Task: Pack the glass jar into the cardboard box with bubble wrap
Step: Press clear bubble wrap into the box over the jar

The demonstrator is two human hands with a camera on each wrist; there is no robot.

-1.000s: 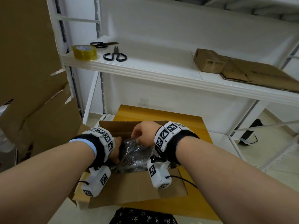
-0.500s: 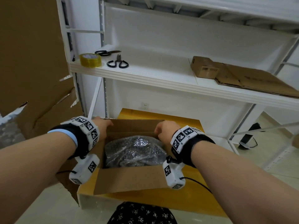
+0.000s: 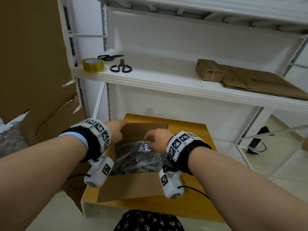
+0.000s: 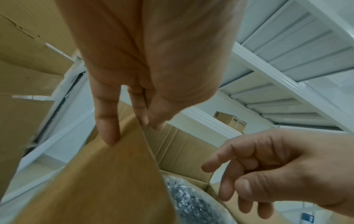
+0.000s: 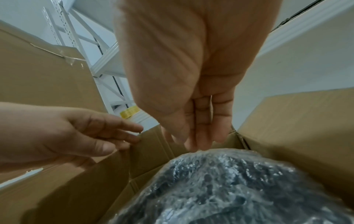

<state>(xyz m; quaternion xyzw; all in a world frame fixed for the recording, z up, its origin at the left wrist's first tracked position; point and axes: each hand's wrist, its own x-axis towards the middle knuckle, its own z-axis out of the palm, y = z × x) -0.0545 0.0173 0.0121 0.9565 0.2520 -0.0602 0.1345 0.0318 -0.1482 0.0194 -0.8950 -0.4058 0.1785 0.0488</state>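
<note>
While the left hand [image 3: 115, 130] pinches a flap [image 4: 114, 174], right fingers [image 5: 199, 136] hang loose over the box-long bubble-wrapped bundle [image 3: 138, 157].

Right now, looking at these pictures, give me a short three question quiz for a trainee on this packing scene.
1. True or false: the dark bundle wrapped in clear bubble wrap already lies inside the open brown cardboard box.
2. Which hand has its fingers on the box's left side flap? A: left hand. B: right hand.
3. Fill in: on the white metal shelf, the yellow roll of tape sits beside two pairs of black-handled ____.

Key: 1 true; 2 A; 3 scissors.
</note>
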